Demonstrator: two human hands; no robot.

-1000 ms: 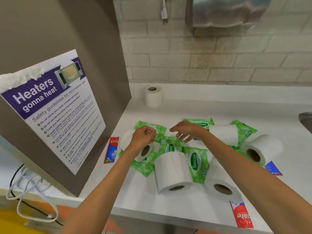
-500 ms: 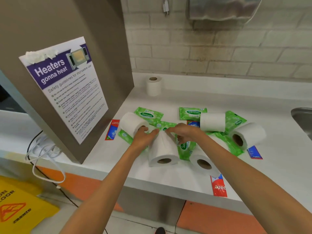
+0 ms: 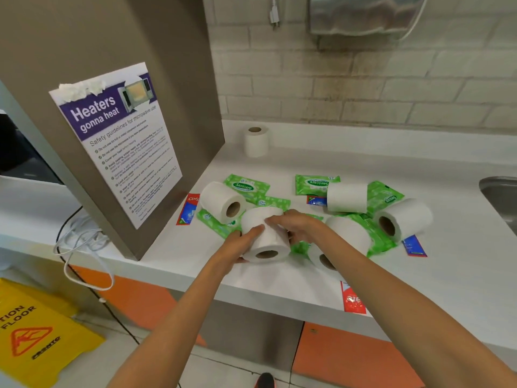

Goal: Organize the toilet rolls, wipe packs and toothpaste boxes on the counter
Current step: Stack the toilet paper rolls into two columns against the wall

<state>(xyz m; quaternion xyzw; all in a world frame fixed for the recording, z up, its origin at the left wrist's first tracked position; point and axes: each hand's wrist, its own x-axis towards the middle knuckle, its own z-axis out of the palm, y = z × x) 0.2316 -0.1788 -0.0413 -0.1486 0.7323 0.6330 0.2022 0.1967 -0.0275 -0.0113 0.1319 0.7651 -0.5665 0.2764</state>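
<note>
Both hands clasp one white toilet roll lying on its side near the counter's front edge, my left hand on its left flank and my right hand over its top right. Other rolls lie around it: one to the left, one under my right forearm, one further back, one at the right. A single roll stands upright at the back. Green Sanicare wipe packs lie scattered between them. Red and blue toothpaste boxes lie flat.
A tall grey panel with a microwave safety poster bounds the white counter on the left. A steel sink sits at the right edge. A dispenser hangs on the brick wall. A yellow wet-floor sign and white cables are below left.
My hands came back from the wipe packs toward the counter's front and closed around the front toilet roll. The view pulled back and tilted down.
</note>
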